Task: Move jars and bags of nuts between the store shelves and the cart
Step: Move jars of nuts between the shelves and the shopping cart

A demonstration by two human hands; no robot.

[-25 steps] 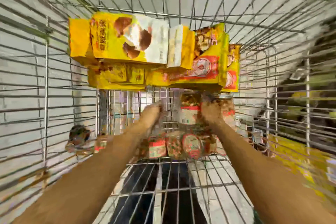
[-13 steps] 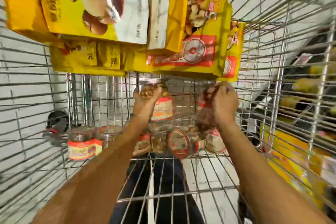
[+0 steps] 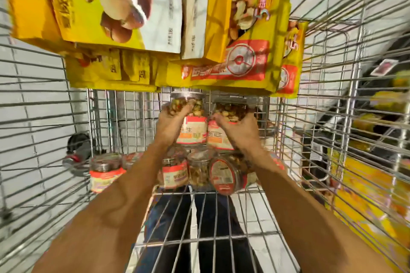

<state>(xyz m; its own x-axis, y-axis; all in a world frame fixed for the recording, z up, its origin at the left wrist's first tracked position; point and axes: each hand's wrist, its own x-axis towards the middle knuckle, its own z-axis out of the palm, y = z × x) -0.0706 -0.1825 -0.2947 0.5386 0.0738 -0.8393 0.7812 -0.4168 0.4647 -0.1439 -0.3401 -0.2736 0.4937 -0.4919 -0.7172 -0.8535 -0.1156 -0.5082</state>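
Your left hand (image 3: 170,125) gripped one nut jar (image 3: 191,117), right hand (image 3: 238,132) another jar (image 3: 226,122), fingers curled round, jars touching.

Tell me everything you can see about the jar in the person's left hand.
The clear plastic jar of mixed nuts has a clear lid on top and a red, white and orange label round its lower half. It is upright, lifted above the other jars lying in the wire cart. The left hand curls round its left side, and it appears to touch the right hand's jar.
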